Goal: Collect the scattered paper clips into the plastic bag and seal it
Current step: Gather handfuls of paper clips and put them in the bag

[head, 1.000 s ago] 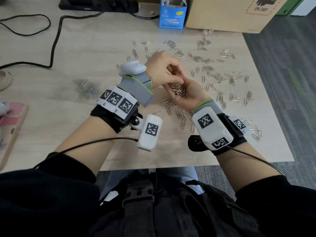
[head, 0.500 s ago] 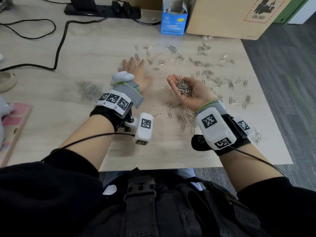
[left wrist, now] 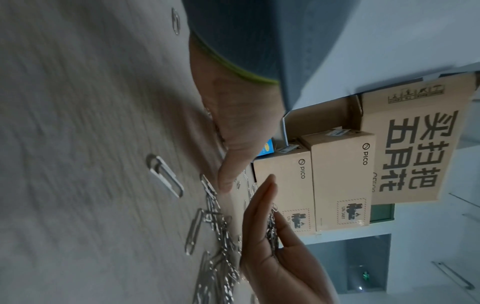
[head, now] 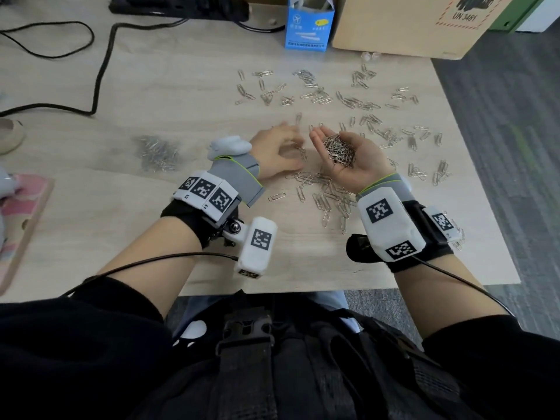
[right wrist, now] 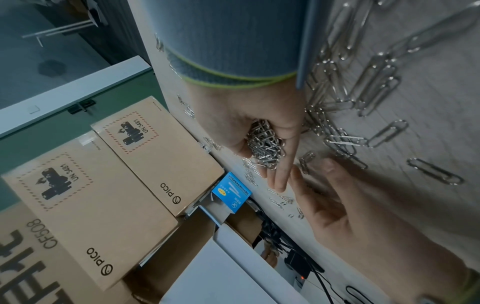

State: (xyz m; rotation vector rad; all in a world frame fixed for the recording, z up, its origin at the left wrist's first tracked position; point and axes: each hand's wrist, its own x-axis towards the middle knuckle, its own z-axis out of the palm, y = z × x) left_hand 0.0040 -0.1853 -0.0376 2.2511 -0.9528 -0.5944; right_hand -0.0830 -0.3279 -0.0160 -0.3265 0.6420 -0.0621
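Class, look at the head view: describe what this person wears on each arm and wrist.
Both arms have black sleeves pushed up. Each wrist carries a black strap, white blocks printed with black square codes, a grey band edged in lime green, and a thin black cable: left hand, right hand.

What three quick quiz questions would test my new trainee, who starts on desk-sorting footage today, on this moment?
1. True or false: the right hand is palm up with a pile of paper clips cupped in it.
2. Where is the left hand? A) over the table, beside the right hand B) inside the blue box C) on the black cable
3. Fill in: the clear plastic bag, already holding clips, lies to the ___ of the left hand.

Key: 1 true; 2 A; 3 left
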